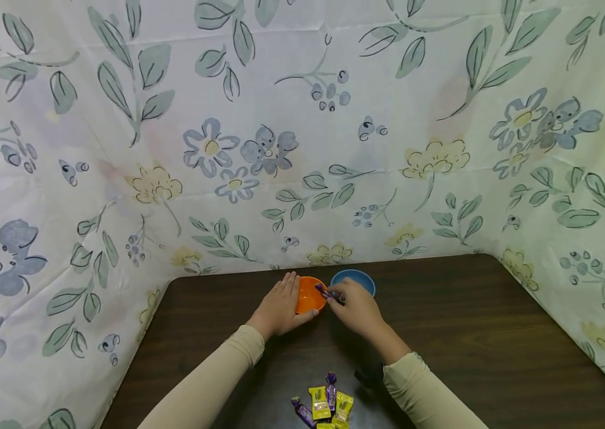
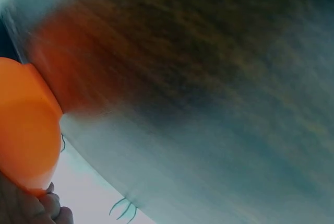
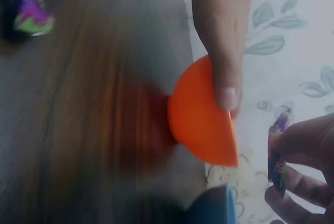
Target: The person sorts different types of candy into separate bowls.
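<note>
At the far side of the table, my left hand point(image 1: 279, 307) holds the orange bowl point(image 1: 307, 296), its fingers along the left side and its thumb at the near rim. Over the bowl's right edge, my right hand point(image 1: 357, 307) pinches a purple-wrapped candy point(image 1: 322, 290) between thumb and fingers. The right wrist view shows this candy point(image 3: 276, 156) upright in the fingertips, above the rim and apart from the bowl. A blue bowl point(image 1: 354, 274) stands just right of the orange one, partly hidden by my right hand.
Near the front of the dark wooden table point(image 1: 452, 333) lie several wrapped candies, among them a yellow one point(image 1: 320, 403) and a purple one point(image 1: 331, 390). A floral cloth point(image 1: 302, 226) hangs behind the table and along both sides.
</note>
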Tool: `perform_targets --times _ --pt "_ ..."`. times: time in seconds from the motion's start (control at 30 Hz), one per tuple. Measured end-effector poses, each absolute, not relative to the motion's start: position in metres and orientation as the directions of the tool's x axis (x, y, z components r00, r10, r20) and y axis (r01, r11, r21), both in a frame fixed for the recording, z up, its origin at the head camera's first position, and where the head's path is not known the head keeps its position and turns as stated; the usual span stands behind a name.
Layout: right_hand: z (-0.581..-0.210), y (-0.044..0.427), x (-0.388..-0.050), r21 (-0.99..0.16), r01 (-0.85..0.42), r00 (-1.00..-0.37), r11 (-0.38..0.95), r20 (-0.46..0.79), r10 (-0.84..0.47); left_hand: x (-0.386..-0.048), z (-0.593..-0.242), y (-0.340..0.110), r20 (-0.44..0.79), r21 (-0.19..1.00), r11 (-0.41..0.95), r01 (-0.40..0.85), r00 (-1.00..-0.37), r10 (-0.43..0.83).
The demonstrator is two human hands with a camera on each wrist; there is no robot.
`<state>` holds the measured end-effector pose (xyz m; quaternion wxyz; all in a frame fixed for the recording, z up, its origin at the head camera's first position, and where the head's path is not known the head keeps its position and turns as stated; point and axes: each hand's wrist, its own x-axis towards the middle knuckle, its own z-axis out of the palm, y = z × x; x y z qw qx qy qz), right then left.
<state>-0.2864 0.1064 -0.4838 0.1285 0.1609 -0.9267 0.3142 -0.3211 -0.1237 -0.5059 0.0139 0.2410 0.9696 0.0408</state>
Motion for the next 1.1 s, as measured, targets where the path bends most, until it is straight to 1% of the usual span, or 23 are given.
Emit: perform_targets --times 0.13,0.3,0.5,0.8,1.0,1.1 --pt "-0.484 0.096 -0.294 -0.525 -0.381 -0.911 0.761 0.352 -0.213 -0.32 -0.506 -0.124 -0.008 0.092 0.879 0.469 -0.882 0.471" --pt "-0.487 0.086 -0.301 -0.52 -0.353 -0.919 0.778 0.35 -0.183 -0.319 -0.506 -0.123 -0.009 0.09 0.88 0.465 -0.884 0.468" --pt "-0.492 0.087 -0.295 -0.546 -0.353 -0.925 0.76 0.327 -0.195 -0.318 -0.509 -0.122 0.011 0.099 0.872 0.479 -0.877 0.481" --pt "-0.489 0.101 -0.269 -0.581 -0.447 -0.894 0.68 0.327 -0.308 -0.32 -0.507 -0.125 0.01 0.075 0.875 0.477 -0.878 0.478" --pt "-0.491 0.113 -0.252 -0.61 -0.475 -0.873 0.635 0.239 -0.424 -0.321 -0.507 -0.125 0.0 0.078 0.879 0.471 -0.881 0.472" --pt "-0.494 0.118 -0.243 -0.626 -0.494 -0.845 0.603 0.185 -0.501 -0.32 -0.507 -0.125 0.003 0.077 0.881 0.468 -0.883 0.469"
